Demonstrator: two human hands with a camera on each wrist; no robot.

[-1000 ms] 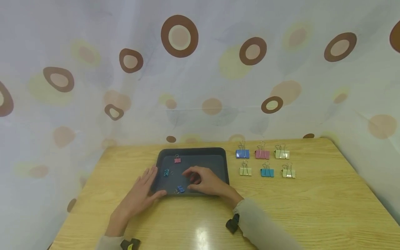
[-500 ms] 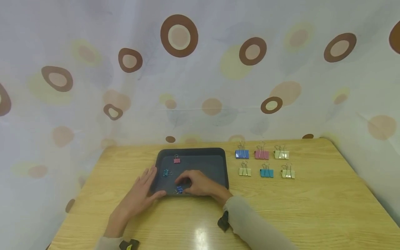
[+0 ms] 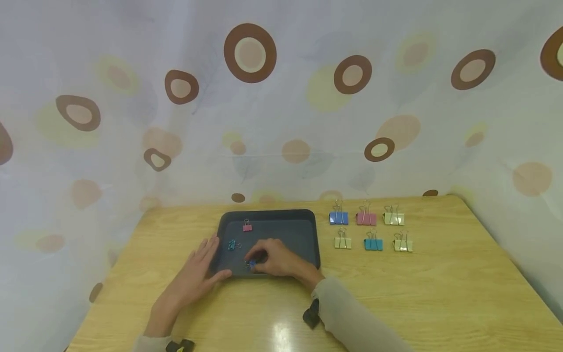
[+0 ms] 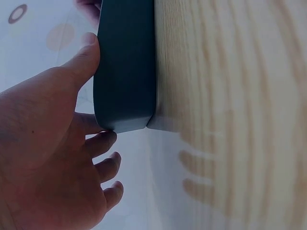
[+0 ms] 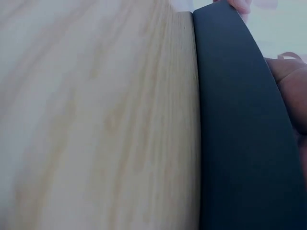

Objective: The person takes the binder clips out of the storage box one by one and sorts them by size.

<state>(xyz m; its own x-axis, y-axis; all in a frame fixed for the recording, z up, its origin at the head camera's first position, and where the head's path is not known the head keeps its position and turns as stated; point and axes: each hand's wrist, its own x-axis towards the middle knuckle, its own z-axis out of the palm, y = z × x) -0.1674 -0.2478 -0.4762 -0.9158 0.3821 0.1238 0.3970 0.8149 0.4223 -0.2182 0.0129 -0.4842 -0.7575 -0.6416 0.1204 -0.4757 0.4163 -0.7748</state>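
Note:
In the head view a dark tray lies on the table. My right hand reaches over its near edge, thumb and index finger pinching a small blue binder clip. My left hand rests against the tray's left near corner with its fingers extended. The left wrist view shows that thumb on the rim of the tray wall. Inside the tray also lie a small teal binder clip and a small pink binder clip. The right wrist view has most of my right hand hidden behind the tray wall.
Right of the tray stand two rows of larger binder clips. The back row has a blue clip, a pink clip and a pale yellow clip. A teal clip sits between pale ones in front. A patterned curtain hangs behind the table.
My right hand has moved left and slightly down within the tray, and its thumb and finger have closed on the small blue clip. The left hand stays at the tray corner.

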